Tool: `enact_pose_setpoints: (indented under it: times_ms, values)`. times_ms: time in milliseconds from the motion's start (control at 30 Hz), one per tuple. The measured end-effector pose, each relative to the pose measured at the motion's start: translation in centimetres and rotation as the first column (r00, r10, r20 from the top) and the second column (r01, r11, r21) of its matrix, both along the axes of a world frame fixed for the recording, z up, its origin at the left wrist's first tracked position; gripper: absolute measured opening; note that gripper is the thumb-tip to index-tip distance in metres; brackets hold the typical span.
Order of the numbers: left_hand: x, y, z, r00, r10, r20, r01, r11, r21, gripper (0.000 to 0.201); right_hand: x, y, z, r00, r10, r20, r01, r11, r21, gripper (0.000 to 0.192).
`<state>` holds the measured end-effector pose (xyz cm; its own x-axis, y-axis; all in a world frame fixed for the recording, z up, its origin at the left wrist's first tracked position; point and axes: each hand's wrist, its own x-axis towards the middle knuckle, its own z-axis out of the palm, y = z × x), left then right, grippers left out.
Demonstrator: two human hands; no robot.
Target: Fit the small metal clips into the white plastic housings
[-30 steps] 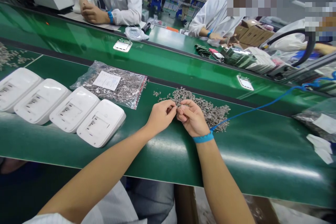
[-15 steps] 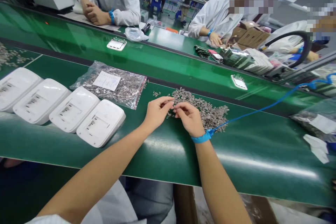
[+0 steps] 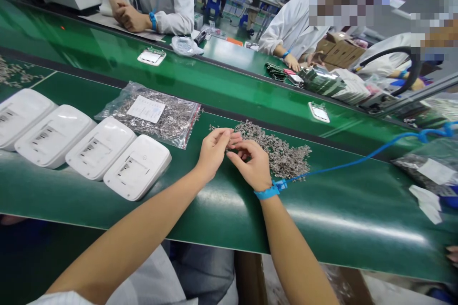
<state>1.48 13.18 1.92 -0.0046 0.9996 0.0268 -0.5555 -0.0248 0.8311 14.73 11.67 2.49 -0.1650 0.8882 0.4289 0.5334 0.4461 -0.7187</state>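
Note:
At the near edge of a pile of small greyish metal parts (image 3: 286,152), my two hands meet over the green work surface. My left hand (image 3: 213,153) is closed, thumb and fingers pinched together; anything between them is too small to name. Close beside it, my right hand (image 3: 255,164) has its fingers curled inward and its thumb pointing at the left hand. What lies inside those fingers is hidden. A blue wrist strap (image 3: 266,193) with a coiled cord goes round my right wrist.
Left of my hands lie a labelled clear bag of small parts (image 3: 168,116) and several white plastic housings (image 3: 138,167). Behind runs a green conveyor (image 3: 229,83) carrying white units with circuit boards (image 3: 319,112). Co-workers sit beyond it. Another bag (image 3: 425,167) lies far right.
My right thumb has come away from its fingertips, and the hand has shifted slightly left. My left fingers have closed up more. The white units on the conveyor have moved left.

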Motion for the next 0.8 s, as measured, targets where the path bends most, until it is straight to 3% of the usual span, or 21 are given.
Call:
enact_pose_setpoints:
  times_ms: [267, 633, 800]
  values:
    - [0.22, -0.49, 0.02, 0.985, -0.141, 0.098, 0.14, 0.99, 0.023, 0.021, -0.11, -0.06, -0.03, 0.985, -0.173, -0.029, 0.175, 0.974, 0.144, 0.016]
    - [0.27, -0.77, -0.02, 0.966, -0.238, 0.104, 0.229, 0.969, 0.092, 0.026, -0.06, 0.0, -0.36, 0.99, -0.137, 0.037, 0.124, 0.962, 0.243, 0.011]
    - [0.45, -0.74, -0.18, 0.979, -0.181, 0.099, 0.175, 0.982, 0.065, 0.023, -0.1, -0.07, -0.32, 0.992, -0.123, 0.022, 0.113, 0.96, 0.255, 0.009]
